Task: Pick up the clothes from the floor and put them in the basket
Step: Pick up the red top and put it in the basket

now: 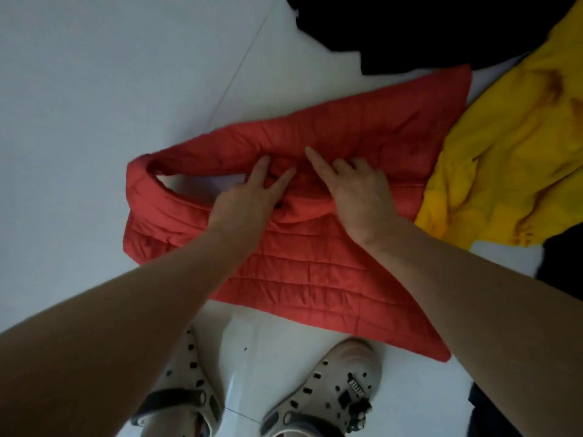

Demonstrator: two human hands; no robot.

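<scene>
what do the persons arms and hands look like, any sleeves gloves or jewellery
Both arms are bare from the frame edge down to the wrists, with no sleeves in view. The left hand and right hand wear no gloves, and no rings, watch or bracelet show on either. Nails look short and unpainted, though the image is soft.

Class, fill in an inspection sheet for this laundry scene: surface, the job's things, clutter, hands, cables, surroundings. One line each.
Surface: pale tiled floor, one grout line visible.
Job's things: red quilted jacket spread flat on the floor; yellow garment crumpled to its right; black garment beyond both. No basket in view.
Clutter: nothing seen.
Hands: left hand and right hand both press on the jacket's middle, fingers partly spread, nothing lifted.
Cables: nothing seen.
Surroundings: the person's feet in pale perforated clogs at the bottom edge; dark cloth at the right edge.
</scene>
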